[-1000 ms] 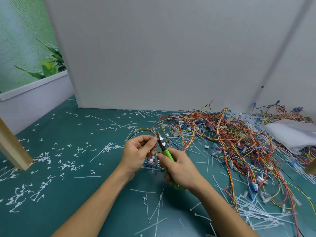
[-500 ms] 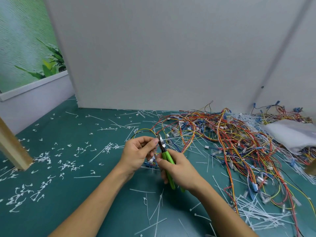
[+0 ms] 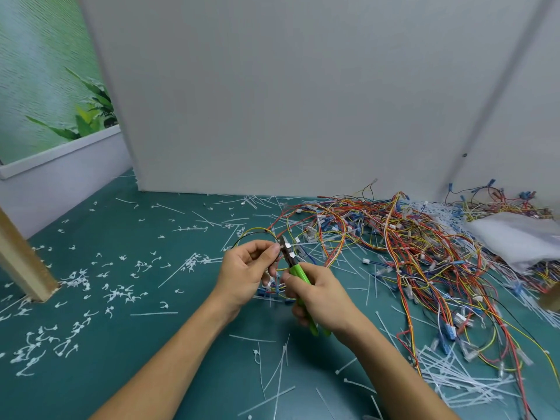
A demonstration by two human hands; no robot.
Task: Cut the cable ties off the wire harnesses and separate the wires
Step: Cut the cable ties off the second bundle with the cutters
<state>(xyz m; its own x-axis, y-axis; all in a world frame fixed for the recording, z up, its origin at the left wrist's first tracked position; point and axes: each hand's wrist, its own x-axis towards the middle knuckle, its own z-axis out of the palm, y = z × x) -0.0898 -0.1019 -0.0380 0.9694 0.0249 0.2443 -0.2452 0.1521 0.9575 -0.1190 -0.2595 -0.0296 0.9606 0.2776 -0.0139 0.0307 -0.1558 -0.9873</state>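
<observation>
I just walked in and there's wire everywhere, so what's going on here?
A person is cutting cable ties off wire harnesses on a green mat. The left hand pinches a small wire bundle. The right hand grips green-handled cutters, with their tip at that bundle. A tangled wire pile lies to the right, and snipped white ties litter the mat.

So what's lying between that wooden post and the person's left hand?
The head view shows only scattered white cable-tie scraps on the green mat between the wooden post and the left hand.
</observation>
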